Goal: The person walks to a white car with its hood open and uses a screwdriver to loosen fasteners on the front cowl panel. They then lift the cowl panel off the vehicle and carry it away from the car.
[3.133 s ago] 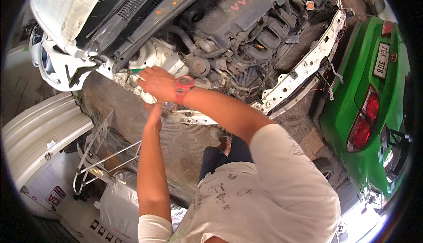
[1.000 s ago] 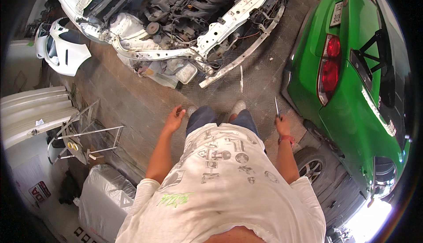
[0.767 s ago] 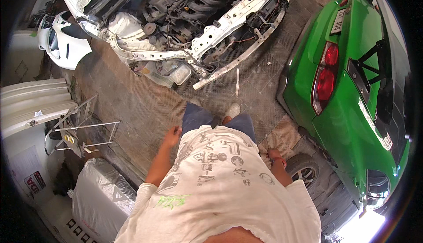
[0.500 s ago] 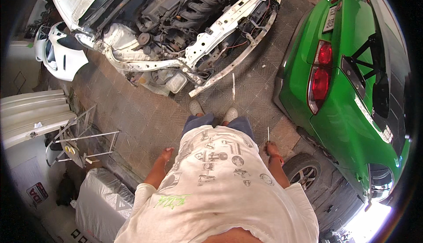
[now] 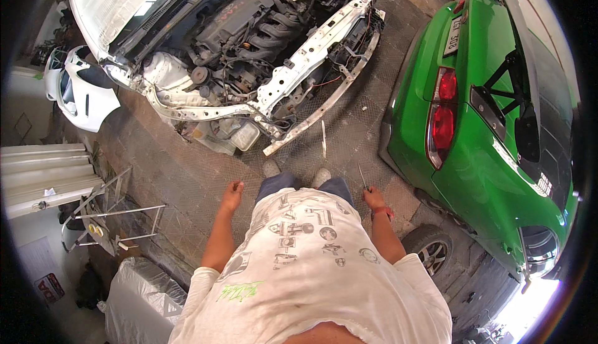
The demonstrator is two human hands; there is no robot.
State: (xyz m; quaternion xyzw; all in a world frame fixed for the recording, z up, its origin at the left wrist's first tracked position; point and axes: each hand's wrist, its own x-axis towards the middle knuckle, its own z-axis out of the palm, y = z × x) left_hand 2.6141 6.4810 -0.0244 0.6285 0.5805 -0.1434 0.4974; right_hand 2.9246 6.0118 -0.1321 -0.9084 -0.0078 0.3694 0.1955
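Note:
My right hand (image 5: 374,198) is closed around what looks like a slim screwdriver (image 5: 361,174), its thin metal shaft pointing forward and its handle hidden in the fingers. My left hand (image 5: 232,195) hangs beside my hip, its fingers curled in; whether they hold anything small cannot be made out. Both hands are apart from the cars. Ahead stands a white car with its front stripped, its engine (image 5: 230,23) exposed behind a white metal crossmember (image 5: 302,54). A bare bumper beam (image 5: 330,108) runs across its front, past my feet.
A green car (image 5: 479,138) with a rear wing stands on the right, a loose wheel (image 5: 430,250) next to it. A white strip (image 5: 323,139) lies on the tiled floor. On the left are a white bumper cover (image 5: 87,98), a metal stand (image 5: 118,213) and a plastic-covered object (image 5: 143,300).
Both hands have swung forward, and the screwdriver now tilts leftward. The white car, the bumper beam and my feet sit slightly lower in view, while the green car has shifted left.

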